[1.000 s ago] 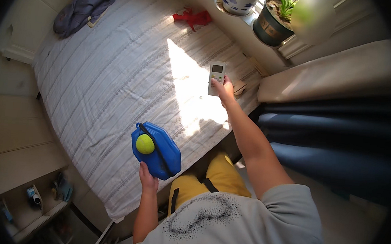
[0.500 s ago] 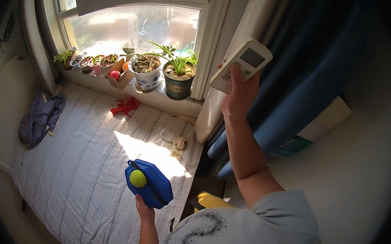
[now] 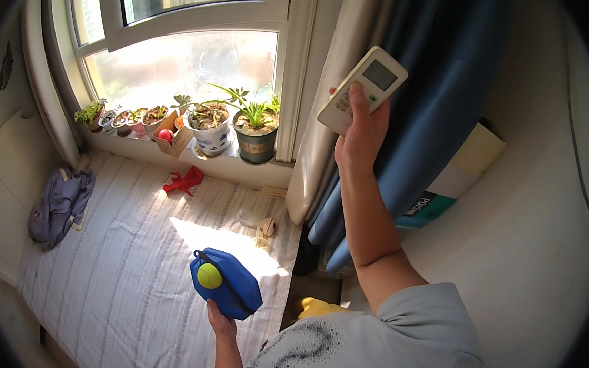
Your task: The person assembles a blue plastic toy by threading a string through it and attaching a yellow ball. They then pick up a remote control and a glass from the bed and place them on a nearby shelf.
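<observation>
Raised in front of the curtains, my right hand point(image 3: 362, 130) is closed round a white remote control point(image 3: 342, 109) with a grey screen. Its thumb lies on the buttons below the screen. Lower down, over the bed, my left hand point(image 3: 221, 321) grips the near edge of a blue eight-sided tennis trainer base point(image 3: 237, 280). A yellow-green tennis ball point(image 3: 210, 275) rests on that base, beside a black strap running across it. The fingers under the base are hidden.
A bed with a striped white cover point(image 3: 129, 261) carries a purple-grey garment point(image 3: 61, 204) and a red cloth item point(image 3: 184, 180). Potted plants point(image 3: 255, 139) line the windowsill beneath a tilted window point(image 3: 198, 3). Blue curtains point(image 3: 410, 124) hang at right, before a box point(image 3: 462, 162).
The view has tilted upward, showing more of the window and buildings outside. Both hands keep their holds; the remote and the blue base have barely shifted.
</observation>
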Tool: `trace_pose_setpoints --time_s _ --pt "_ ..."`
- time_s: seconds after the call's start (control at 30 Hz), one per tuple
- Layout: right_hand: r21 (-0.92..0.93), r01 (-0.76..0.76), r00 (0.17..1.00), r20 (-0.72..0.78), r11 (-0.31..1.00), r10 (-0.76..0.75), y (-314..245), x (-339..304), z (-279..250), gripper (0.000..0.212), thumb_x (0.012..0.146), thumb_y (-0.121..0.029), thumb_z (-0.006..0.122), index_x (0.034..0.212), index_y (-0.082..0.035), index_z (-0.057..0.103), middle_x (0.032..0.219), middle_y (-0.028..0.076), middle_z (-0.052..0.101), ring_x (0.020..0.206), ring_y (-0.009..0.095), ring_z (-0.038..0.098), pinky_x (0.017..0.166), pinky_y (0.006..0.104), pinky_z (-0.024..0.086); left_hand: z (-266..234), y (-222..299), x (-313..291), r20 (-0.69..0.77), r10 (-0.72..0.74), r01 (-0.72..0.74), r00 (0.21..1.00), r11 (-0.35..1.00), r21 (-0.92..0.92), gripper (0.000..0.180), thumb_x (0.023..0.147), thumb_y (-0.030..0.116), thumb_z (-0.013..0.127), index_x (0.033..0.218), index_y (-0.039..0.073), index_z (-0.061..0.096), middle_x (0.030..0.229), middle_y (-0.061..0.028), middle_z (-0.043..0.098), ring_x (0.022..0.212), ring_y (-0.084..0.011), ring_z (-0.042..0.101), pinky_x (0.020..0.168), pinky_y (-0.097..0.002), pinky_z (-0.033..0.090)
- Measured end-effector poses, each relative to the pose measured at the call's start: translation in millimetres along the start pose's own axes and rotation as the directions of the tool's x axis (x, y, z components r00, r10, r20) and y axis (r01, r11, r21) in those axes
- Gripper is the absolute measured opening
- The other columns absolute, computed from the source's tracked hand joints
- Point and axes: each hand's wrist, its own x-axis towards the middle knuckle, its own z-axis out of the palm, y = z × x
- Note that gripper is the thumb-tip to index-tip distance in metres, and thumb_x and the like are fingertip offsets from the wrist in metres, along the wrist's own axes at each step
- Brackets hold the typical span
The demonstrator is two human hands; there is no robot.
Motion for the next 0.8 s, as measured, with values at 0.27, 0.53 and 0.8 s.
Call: trace_pose_setpoints --time_s 0.27,0.53,0.8 --pt "-0.36 -0.701 0.54 0.296 0.615 0.788 163 -136 -42 0.03 0.084 -0.017 0.067 0.107 -0.002 0.054 0.095 0.007 0.063 0.084 0.013 0.062 0.074 0.0277 0.05 -33 -8 -18 -0.244 -0.005 0.014 0.97 0.999 0.034 0.058 0.095 0.046 0.043 0.129 -0.001 0.04 0.125 -0.0111 0.052 0.113 -0.0216 0.053 0.097 -0.0343 0.042" --pt "-0.798 -0.59 -0.193 -0.004 -0.119 0.981 344 -484 -193 0.04 0.083 -0.019 0.066 0.114 0.0 0.051 0.101 0.01 0.062 0.088 0.018 0.061 0.08 0.0322 0.049 -79 -39 -82 -0.697 -0.074 0.166 0.713 0.984 0.066 0.057 0.096 0.042 0.042 0.133 -0.001 0.035 0.13 -0.0132 0.048 0.116 -0.0247 0.051 0.098 -0.0375 0.042" --pt "-0.94 -0.325 0.513 -0.083 0.103 0.854 415 -426 -272 0.03 0.082 -0.019 0.061 0.106 -0.001 0.059 0.108 0.017 0.059 0.1 0.032 0.057 0.086 0.0376 0.045 -79 -88 -59 -0.747 -0.202 0.245 0.633 0.968 -0.053 0.055 0.097 0.04 0.041 0.134 0.0 0.034 0.13 -0.0138 0.048 0.115 -0.0258 0.051 0.096 -0.0389 0.043"
